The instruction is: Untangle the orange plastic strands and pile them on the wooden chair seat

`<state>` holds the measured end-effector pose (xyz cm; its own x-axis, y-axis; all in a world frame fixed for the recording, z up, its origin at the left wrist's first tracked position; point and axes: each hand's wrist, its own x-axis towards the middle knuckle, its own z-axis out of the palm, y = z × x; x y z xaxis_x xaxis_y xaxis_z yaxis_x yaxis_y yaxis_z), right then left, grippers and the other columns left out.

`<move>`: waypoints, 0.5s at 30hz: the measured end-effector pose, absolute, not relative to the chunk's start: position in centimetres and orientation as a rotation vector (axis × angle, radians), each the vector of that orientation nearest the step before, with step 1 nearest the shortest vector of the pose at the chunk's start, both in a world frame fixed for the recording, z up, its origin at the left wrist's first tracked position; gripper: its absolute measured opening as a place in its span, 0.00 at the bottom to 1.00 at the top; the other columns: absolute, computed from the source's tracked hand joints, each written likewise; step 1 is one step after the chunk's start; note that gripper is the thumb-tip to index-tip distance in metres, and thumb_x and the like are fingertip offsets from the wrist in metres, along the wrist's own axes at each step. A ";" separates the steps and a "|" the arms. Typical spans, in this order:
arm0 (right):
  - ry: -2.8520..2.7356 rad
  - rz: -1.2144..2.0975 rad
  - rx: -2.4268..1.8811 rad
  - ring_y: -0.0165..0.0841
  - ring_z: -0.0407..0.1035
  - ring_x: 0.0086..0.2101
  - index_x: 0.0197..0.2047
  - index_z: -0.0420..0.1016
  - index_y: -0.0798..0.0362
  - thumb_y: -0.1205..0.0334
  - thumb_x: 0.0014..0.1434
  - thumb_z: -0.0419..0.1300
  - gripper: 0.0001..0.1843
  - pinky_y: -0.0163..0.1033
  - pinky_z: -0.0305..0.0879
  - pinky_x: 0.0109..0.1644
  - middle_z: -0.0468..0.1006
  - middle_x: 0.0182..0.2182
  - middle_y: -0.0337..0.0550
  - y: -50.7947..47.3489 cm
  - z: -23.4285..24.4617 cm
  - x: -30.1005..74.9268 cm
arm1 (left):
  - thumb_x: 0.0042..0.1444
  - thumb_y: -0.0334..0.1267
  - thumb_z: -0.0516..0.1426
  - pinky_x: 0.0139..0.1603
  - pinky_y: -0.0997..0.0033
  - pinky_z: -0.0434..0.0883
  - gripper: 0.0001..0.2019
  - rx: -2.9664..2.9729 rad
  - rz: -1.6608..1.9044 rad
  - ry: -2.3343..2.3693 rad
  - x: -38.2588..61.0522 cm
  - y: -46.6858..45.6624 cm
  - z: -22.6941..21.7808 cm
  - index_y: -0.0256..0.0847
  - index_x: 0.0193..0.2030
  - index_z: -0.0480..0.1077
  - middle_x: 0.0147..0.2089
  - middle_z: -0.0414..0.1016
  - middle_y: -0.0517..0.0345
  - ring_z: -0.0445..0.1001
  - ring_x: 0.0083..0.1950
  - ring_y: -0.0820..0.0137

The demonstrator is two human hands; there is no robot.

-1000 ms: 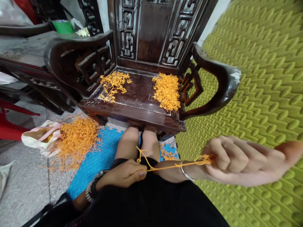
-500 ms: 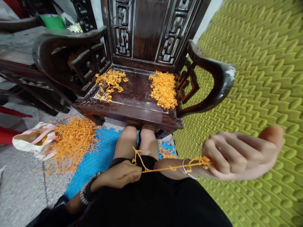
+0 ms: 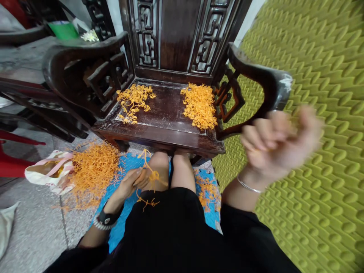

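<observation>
My left hand (image 3: pixel 135 179) is closed, pinching a thin, branching orange strand (image 3: pixel 146 158) in front of my left knee. Part of it is blurred beside the fingers. Another orange branching piece (image 3: pixel 148 204) lies on my dark clothing at the lap. Raised over the yellow-green mat, my right hand (image 3: pixel 280 142) is smeared by motion; its fingers look curled, and whether anything is in them does not show. On the wooden chair seat, a small heap of curly orange pieces (image 3: pixel 135 100) sits at the left and a denser heap (image 3: pixel 200 106) at the right.
The dark carved chair (image 3: pixel 165 138) stands before my knees. On the floor at left, a large pile of orange strands (image 3: pixel 95 170) spills beside a white bag (image 3: pixel 42 176) with pink handles. More orange bits (image 3: pixel 209 193) lie on the blue mat (image 3: pixel 118 235). A red stool (image 3: pixel 14 163) is farther left.
The strand stretched between my hands has come apart from the right hand. My right hand has swung up and blurred; my left hand has moved left and up, keeping a branching strand.
</observation>
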<state>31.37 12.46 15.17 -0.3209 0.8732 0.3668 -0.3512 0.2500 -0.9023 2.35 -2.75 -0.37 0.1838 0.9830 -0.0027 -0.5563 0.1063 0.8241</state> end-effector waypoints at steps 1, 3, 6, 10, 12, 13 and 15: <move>-1.424 1.314 -0.611 0.23 0.47 0.13 0.17 0.56 0.50 0.44 0.61 0.51 0.27 0.31 0.48 0.18 0.52 0.12 0.29 14.3 14.2 29.4 | 0.61 0.49 0.54 0.17 0.78 0.45 0.27 0.760 1.309 0.631 2.6 -2.2 0.1 0.39 0.16 0.49 0.16 0.41 0.70 0.39 0.16 0.80; -1.588 1.082 -0.865 0.26 0.56 0.17 0.18 0.61 0.50 0.47 0.61 0.52 0.24 0.34 0.56 0.24 0.58 0.15 0.33 18.5 11.8 26.0 | 0.60 0.50 0.55 0.16 0.78 0.42 0.29 0.684 1.374 0.574 3.1 -1.2 0.9 0.39 0.16 0.46 0.15 0.38 0.71 0.36 0.16 0.81; -1.794 0.542 -1.418 0.34 0.65 0.29 0.25 0.67 0.53 0.57 0.61 0.51 0.15 0.41 0.64 0.38 0.69 0.23 0.42 24.4 8.4 23.5 | 0.58 0.49 0.57 0.15 0.79 0.42 0.30 0.585 1.462 0.529 3.6 -0.3 2.0 0.39 0.16 0.43 0.15 0.35 0.71 0.32 0.16 0.81; -1.861 0.196 -1.737 0.50 0.63 0.50 0.33 0.72 0.61 0.67 0.58 0.50 0.11 0.62 0.50 0.57 0.75 0.42 0.62 28.6 5.4 23.7 | 0.58 0.48 0.57 0.14 0.81 0.46 0.30 0.509 1.553 0.518 4.1 0.1 3.2 0.39 0.17 0.42 0.15 0.32 0.71 0.31 0.16 0.80; -1.885 0.168 -1.724 0.53 0.59 0.56 0.33 0.74 0.61 0.66 0.57 0.50 0.12 0.68 0.42 0.60 0.74 0.47 0.64 28.7 4.7 24.0 | 0.57 0.47 0.57 0.14 0.81 0.48 0.30 0.475 1.577 0.501 4.1 0.2 3.5 0.40 0.17 0.41 0.15 0.31 0.71 0.31 0.16 0.79; -1.904 0.146 -1.670 0.53 0.56 0.58 0.33 0.74 0.59 0.65 0.58 0.51 0.12 0.68 0.39 0.61 0.74 0.50 0.62 28.2 4.6 24.0 | 0.58 0.46 0.58 0.14 0.82 0.48 0.30 0.458 1.582 0.476 4.1 0.3 3.5 0.40 0.17 0.41 0.15 0.32 0.71 0.31 0.15 0.80; -1.917 0.145 -1.439 0.49 0.53 0.62 0.35 0.75 0.56 0.59 0.59 0.53 0.12 0.66 0.37 0.64 0.71 0.55 0.57 26.1 4.8 23.5 | 0.58 0.44 0.57 0.14 0.82 0.46 0.29 0.426 1.583 0.404 4.0 0.5 3.5 0.39 0.17 0.41 0.14 0.32 0.71 0.31 0.15 0.80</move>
<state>23.48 26.11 4.76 -0.1143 0.8724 0.4752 0.7909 0.3693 -0.4879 4.00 0.49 3.55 -0.0465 0.9986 0.0265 -0.8637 -0.0535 0.5012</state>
